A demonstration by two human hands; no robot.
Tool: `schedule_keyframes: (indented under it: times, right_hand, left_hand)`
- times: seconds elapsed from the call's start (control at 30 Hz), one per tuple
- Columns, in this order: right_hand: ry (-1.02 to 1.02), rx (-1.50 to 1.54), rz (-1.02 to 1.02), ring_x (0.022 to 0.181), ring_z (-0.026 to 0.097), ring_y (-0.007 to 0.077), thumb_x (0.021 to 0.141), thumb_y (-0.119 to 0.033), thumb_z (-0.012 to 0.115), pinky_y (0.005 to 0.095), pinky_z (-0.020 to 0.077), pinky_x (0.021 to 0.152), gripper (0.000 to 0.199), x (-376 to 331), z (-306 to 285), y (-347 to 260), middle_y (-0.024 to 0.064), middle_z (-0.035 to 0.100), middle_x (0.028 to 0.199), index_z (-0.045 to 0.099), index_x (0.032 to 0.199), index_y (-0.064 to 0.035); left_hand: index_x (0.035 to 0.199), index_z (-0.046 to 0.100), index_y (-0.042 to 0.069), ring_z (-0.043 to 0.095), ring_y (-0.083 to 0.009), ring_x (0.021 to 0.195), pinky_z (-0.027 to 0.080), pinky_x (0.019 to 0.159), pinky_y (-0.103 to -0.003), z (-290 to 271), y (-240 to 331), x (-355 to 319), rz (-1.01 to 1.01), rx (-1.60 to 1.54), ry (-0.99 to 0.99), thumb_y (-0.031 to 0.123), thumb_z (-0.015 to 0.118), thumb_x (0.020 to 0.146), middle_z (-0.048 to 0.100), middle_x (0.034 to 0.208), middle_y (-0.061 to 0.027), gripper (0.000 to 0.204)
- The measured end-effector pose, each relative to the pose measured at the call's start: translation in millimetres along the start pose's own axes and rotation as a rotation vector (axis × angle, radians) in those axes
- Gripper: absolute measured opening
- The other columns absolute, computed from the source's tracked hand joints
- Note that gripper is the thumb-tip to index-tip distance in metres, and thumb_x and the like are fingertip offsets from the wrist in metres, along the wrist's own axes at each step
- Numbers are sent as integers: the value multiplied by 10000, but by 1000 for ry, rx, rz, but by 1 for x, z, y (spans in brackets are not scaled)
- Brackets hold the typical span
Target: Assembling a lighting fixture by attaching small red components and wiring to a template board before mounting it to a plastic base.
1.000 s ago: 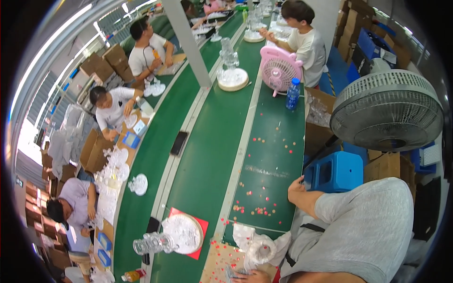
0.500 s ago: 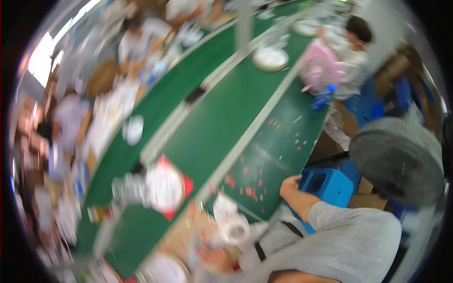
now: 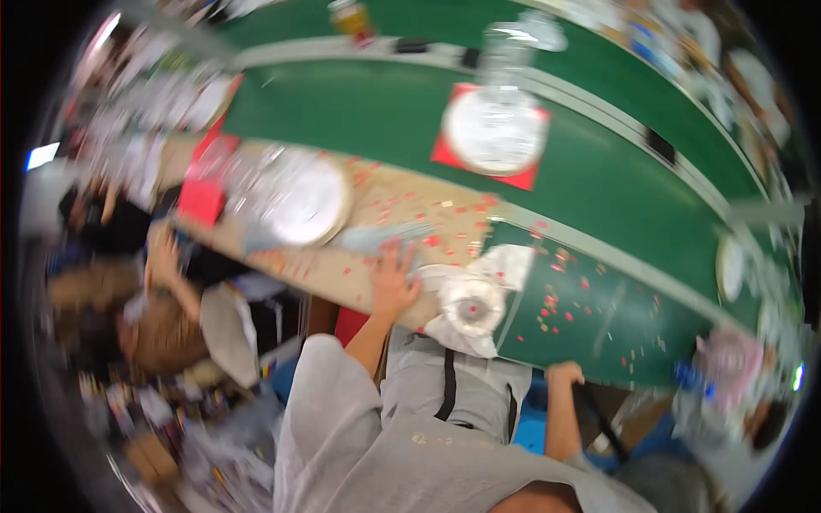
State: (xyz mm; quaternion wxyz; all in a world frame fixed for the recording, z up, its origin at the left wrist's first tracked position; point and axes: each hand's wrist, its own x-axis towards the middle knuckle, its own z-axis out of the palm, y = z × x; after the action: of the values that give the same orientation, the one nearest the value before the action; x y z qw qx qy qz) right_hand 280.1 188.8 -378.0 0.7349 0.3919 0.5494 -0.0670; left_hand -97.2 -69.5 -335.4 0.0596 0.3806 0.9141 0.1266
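My left hand (image 3: 395, 286) lies on the tan board covering the near table, fingers spread, fingertips beside a blurred greyish strip (image 3: 389, 238). Just right of it, a white roll (image 3: 473, 309) rests on crumpled white sheeting (image 3: 511, 263) at the front edge. My right hand (image 3: 564, 374) is curled closed at the table's front edge, above a blue plastic piece (image 3: 532, 415); what its fingers grip is hidden. Small red and pale bits (image 3: 556, 299) are scattered over the tan board and green top around the roll.
Left of my left hand stands a round white stack (image 3: 308, 201) with clear plastic. Another stack (image 3: 487, 132) sits on a red sheet (image 3: 523, 177) on the green belt. At left is another person's arm (image 3: 175, 269); at right, a pink fan (image 3: 727, 363).
The view has swung round to the left. My right hand has gone from the blue plastic box to the table's front edge. My left hand now shows with its fingers spread on the board.
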Motion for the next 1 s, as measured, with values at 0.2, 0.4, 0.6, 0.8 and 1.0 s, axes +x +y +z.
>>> schedule_keyframes:
  times: [0.2, 0.4, 0.6, 0.8, 1.0]
  right_hand:
    - [711, 1544, -785, 800, 703, 266, 1006, -244, 526, 408, 545, 723, 329, 14, 160, -96, 134, 746, 920, 725, 941, 11]
    - [718, 1406, -1803, 830, 715, 254, 889, -110, 670, 369, 544, 757, 147, -84, -118, -142, 101, 735, 955, 706, 1008, -31]
    - [1074, 1183, -2256, 857, 719, 226, 773, -35, 796, 355, 545, 788, 306, -144, -159, -136, 77, 733, 996, 701, 1062, -65]
    - [689, 1776, -2009, 753, 725, 258, 688, -37, 817, 365, 560, 712, 242, -148, -120, -160, 83, 742, 813, 701, 896, -77]
    - [321, 1706, -1869, 953, 691, 237, 884, 41, 625, 349, 559, 816, 212, -136, -87, -152, 121, 706, 1033, 664, 1088, -2]
  left_hand:
    - [1556, 378, 135, 239, -399, 1514, 197, 1178, -597, 16, 10, 14, 21, -79, 30, 339, 617, 865, 234, 1644, -222, 759]
    - [1563, 354, 89, 197, -428, 1524, 163, 1191, -591, 8, 5, 7, 21, -52, 11, 370, 608, 852, 195, 1651, -246, 805]
    - [1551, 376, 72, 196, -454, 1517, 157, 1186, -585, 8, -6, 3, 41, -34, 12, 386, 591, 849, 185, 1646, -273, 799]
    - [1514, 436, 59, 213, -460, 1512, 147, 1176, -586, 10, -12, -8, 27, -41, -13, 389, 610, 834, 225, 1627, -298, 777]
    - [1499, 439, 17, 245, -495, 1488, 172, 1174, -587, 1, -1, -10, 69, 6, 34, 404, 592, 865, 259, 1596, -337, 759]
